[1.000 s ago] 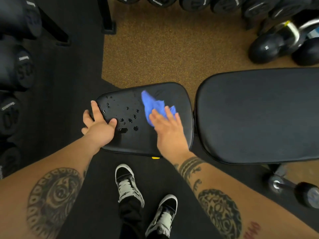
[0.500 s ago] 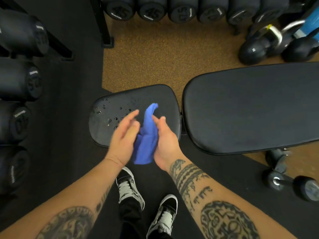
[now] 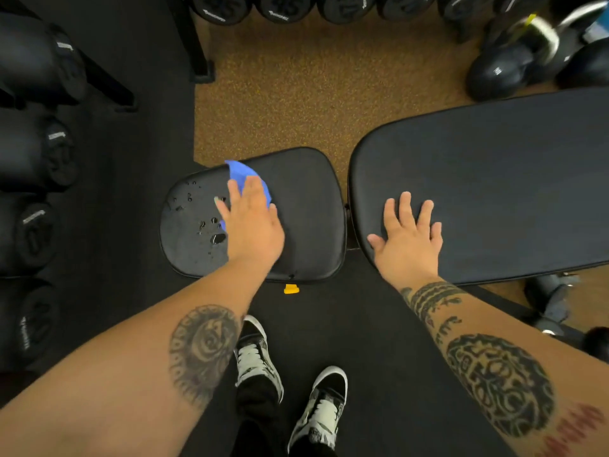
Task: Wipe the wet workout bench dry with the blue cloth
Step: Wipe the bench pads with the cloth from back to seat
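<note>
Seen from above, a person stands at a black padded workout bench, both tattooed forearms reaching forward. The bench has two pads: a small seat pad [image 3: 306,209] on the left and a long back pad [image 3: 494,192] on the right, with a narrow gap between them. The left hand [image 3: 252,222] lies palm down on the seat pad, fingers spread flat, pressing the blue cloth [image 3: 245,176] against the surface; the cloth pokes out past the fingertips toward the far edge. Water droplets [image 3: 216,237] sit on the left part of the seat pad, just beside that hand. The right hand [image 3: 408,234] is released, flat and empty on the near left corner of the back pad. Below, two black-and-white sneakers [image 3: 258,354] stand on dark floor matting. Black dumbbells [image 3: 33,150] line the left side and far edge, and black kettlebells [image 3: 497,72] sit far right on tan flooring.
</note>
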Demonstrator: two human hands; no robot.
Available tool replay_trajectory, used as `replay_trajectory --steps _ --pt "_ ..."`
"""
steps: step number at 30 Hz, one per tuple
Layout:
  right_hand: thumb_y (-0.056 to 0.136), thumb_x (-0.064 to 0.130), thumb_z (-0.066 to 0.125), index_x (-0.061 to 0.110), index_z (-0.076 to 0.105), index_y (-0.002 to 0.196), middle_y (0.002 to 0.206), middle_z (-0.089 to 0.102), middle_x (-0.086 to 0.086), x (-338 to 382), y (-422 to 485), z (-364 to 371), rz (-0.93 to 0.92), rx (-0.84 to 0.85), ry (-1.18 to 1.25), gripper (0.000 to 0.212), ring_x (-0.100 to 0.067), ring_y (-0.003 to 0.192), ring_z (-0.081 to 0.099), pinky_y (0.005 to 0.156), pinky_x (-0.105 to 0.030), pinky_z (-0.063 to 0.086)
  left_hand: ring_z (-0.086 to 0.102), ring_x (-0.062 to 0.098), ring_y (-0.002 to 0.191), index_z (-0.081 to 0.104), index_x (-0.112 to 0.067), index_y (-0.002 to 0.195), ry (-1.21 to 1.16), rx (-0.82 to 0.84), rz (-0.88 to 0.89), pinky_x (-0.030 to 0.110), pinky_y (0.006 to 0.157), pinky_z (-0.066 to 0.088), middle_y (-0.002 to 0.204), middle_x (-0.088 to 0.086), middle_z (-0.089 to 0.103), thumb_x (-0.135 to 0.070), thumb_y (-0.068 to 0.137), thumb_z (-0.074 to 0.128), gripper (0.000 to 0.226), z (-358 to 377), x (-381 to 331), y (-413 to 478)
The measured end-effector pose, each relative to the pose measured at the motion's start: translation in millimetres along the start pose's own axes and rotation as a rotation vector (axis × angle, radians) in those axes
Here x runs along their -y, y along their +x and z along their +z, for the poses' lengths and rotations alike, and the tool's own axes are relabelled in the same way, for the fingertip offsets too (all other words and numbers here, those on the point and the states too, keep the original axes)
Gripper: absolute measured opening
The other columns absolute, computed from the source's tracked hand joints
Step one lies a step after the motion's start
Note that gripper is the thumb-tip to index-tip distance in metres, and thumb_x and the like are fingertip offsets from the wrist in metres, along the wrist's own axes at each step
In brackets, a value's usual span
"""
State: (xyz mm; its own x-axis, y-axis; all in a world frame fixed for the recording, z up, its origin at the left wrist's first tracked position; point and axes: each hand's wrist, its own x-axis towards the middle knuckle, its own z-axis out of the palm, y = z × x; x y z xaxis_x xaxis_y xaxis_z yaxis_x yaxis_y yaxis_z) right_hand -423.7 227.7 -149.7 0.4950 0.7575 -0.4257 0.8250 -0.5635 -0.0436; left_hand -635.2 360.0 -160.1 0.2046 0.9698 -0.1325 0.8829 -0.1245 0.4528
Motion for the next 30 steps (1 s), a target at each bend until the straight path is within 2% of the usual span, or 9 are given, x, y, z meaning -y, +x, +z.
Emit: replay_trajectory --steps 5,9,13,17,21,23,25,27,30 --pt "0.102 0.046 0.042 0.022 0.005 0.159 0.167 -0.011 0.002 8 6 -3 0.037 -0.012 -0.018 0.072 -0.039 0.151 -0.017 0.12 -0.059 0.004 0.028 0.03 0.144 0.039 -0.007 0.144 0.218 -0.004 0.173 0.05 0.118 0.022 0.152 0.008 0.041 -0.013 0.095 0.042 0.05 30 -26 31" --pt "0.102 0.045 0.042 0.023 0.005 0.159 0.167 -0.012 0.003 7 5 -2 0.037 -0.025 -0.01 0.072 -0.038 0.151 -0.018 0.121 -0.058 0.002 0.029 0.029 0.143 0.043 -0.008 0.143 0.173 0.053 0.31 0.046 0.119 0.019 0.153 0.009 0.04 -0.01 0.095 0.045 0.048 35 -49 48" --pt "0.101 0.046 0.043 0.023 0.007 0.159 0.168 -0.009 0.003 5 7 2 0.023 -0.037 0.001 0.072 -0.038 0.151 -0.016 0.12 -0.059 0.003 0.032 0.027 0.145 0.048 -0.01 0.143 0.133 0.151 0.593 0.041 0.119 0.016 0.151 0.008 0.046 -0.007 0.094 0.046 0.049 41 -60 7" --pt "0.101 0.047 0.042 0.024 0.006 0.159 0.168 -0.009 0.004 2 5 -1 0.017 -0.027 0.009 0.072 -0.037 0.152 -0.015 0.122 -0.058 0.003 0.026 0.022 0.149 0.042 -0.016 0.148 0.122 0.253 0.648 0.04 0.122 0.016 0.156 0.001 0.041 -0.014 0.097 0.047 0.051 41 -46 -48" --pt "0.102 0.049 0.038 0.023 0.002 0.159 0.168 -0.012 0.002 4 3 -3 0.021 -0.006 -0.036 0.073 -0.039 0.151 -0.016 0.122 -0.057 0.004 0.033 0.022 0.146 0.052 -0.017 0.143 0.111 0.301 0.725 0.045 0.12 0.024 0.153 0.0 0.046 -0.016 0.097 0.051 0.046 24 -5 -82" --pt "0.102 0.05 0.038 0.024 0.001 0.159 0.167 -0.013 0.002 2 3 -5 0.018 0.006 -0.041 0.073 -0.039 0.151 -0.016 0.122 -0.058 0.004 0.036 0.022 0.144 0.054 -0.019 0.141 0.163 0.321 0.758 0.047 0.119 0.027 0.151 -0.003 0.049 -0.015 0.094 0.045 0.048 15 25 -96" --pt "0.102 0.05 0.038 0.024 0.001 0.159 0.167 -0.013 0.002 1 3 -5 0.01 0.007 -0.027 0.073 -0.039 0.151 -0.016 0.122 -0.057 0.004 0.036 0.021 0.143 0.054 -0.019 0.14 0.206 0.308 0.746 0.05 0.119 0.025 0.149 -0.003 0.051 -0.007 0.089 0.044 0.054 6 55 -105" --pt "0.102 0.05 0.038 0.024 0.001 0.159 0.168 -0.012 0.002 0 2 -4 0.007 -0.002 -0.017 0.073 -0.039 0.151 -0.016 0.122 -0.057 0.003 0.035 0.025 0.143 0.055 -0.015 0.139 0.204 0.235 0.625 0.057 0.118 0.02 0.148 0.001 0.053 0.007 0.082 0.053 0.061 -4 81 -107" --pt "0.101 0.049 0.04 0.024 0.003 0.159 0.168 -0.01 0.001 0 2 -2 0.006 -0.025 -0.012 0.073 -0.039 0.151 -0.015 0.122 -0.058 0.003 0.024 0.031 0.149 0.051 -0.012 0.142 0.049 0.096 0.154 0.057 0.12 0.005 0.153 0.006 0.046 0.011 0.09 0.052 0.057 -24 110 -100"
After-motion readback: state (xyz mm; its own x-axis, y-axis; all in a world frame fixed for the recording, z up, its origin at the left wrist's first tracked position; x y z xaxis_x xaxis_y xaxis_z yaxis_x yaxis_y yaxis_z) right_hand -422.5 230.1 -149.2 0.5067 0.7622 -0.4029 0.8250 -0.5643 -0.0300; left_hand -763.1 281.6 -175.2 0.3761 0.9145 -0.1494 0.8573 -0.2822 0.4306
